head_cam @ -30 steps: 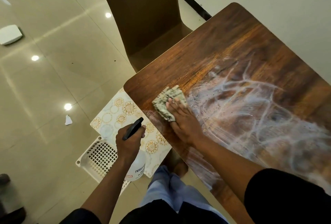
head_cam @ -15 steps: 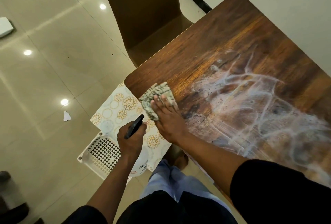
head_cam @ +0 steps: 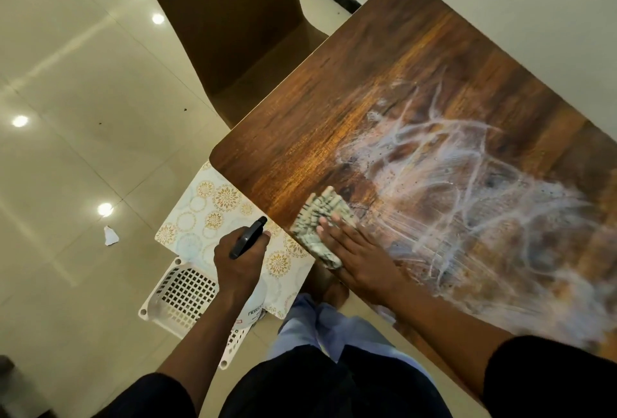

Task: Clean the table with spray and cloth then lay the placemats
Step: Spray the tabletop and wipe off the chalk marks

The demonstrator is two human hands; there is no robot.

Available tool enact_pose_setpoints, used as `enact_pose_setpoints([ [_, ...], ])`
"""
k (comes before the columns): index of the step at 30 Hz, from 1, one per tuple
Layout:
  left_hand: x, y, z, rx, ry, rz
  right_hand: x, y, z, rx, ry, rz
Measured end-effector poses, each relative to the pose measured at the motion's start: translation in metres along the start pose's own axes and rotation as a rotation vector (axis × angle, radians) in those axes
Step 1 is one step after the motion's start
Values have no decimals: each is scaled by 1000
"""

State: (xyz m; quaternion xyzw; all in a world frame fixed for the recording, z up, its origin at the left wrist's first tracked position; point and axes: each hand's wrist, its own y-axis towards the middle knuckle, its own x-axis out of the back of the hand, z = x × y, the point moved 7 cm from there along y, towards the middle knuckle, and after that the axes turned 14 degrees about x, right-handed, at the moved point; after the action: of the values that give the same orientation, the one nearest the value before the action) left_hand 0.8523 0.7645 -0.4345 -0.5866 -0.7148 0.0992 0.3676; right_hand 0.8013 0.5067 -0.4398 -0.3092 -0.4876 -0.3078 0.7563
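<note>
1. Pressing flat on a crumpled cloth (head_cam: 319, 229), the right hand (head_cam: 359, 260) keeps its fingers straight and spread, so its grip is released and the palm bears down on the fabric.
2. The cloth lies on the worktop (head_cam: 384, 90) close to the near edge, not far from the near left corner.
3. White streaks of spray foam (head_cam: 467, 190) cover the worktop's right and middle part; the far left part shows bare wood grain.
4. The left hand (head_cam: 238, 262) is off the worktop, beyond its near edge, with its grip clenched round the black head of a spray bottle (head_cam: 248, 239); the pale bottle body hangs below the hand.
5. A patterned placemat (head_cam: 207, 213) with gold circular motifs sits below the worktop's near left corner, partly tucked under its edge.
6. The placemat rests over a white lattice basket (head_cam: 182, 297) on the tiled floor (head_cam: 66, 83).
7. A brown chair (head_cam: 227, 26) stands against the worktop's left edge.
8. A small scrap of white paper (head_cam: 110, 236) lies on the floor, well apart from the basket.
</note>
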Motion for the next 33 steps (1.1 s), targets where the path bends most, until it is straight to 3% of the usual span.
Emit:
enact_pose_setpoints([
  [4, -6, 0, -2, -8, 4, 57, -2, -41, -16, -174, 21, -4],
  [8, -8, -4, -6, 24, -30, 120, -1, -22, -6, -247, 33, -6],
  [16, 4, -9, -10, 50, -88, -12, 17, 116, 21, -8, 78, 42],
  [23, 20, -16, -12, 21, -62, -113, 28, 184, 31, -18, 89, 86],
  [33, -23, -50, -9, 59, -50, 51, -17, 24, 36, 17, 105, -3],
])
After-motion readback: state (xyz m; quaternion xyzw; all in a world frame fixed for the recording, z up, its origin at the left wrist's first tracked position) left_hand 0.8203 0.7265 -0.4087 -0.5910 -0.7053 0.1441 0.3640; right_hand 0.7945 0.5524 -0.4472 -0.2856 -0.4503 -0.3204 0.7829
